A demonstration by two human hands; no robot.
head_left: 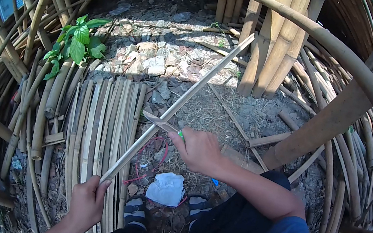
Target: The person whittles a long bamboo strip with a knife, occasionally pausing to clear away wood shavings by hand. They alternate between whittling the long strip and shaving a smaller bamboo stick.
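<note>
My left hand (84, 204) is closed around the lower end of a long, pale bamboo strip (202, 82), which slants up and away to the right. My right hand (200, 150) grips a knife (161, 122) by its handle, of which only a bit of green shows by the thumb. The blade lies across the strip near its middle and appears to touch it. Beneath my left hand and the strip, a row of split bamboo slats (105, 122) lies side by side on the ground.
Upright bamboo poles (273, 47) stand ahead, and a curved pole (330, 37) arcs across the upper right. Bundled bamboo (363, 162) lines the right side. A leafy plant (80, 40) grows at left. A white plastic bag (166, 189) and pink string (163, 155) lie near my feet.
</note>
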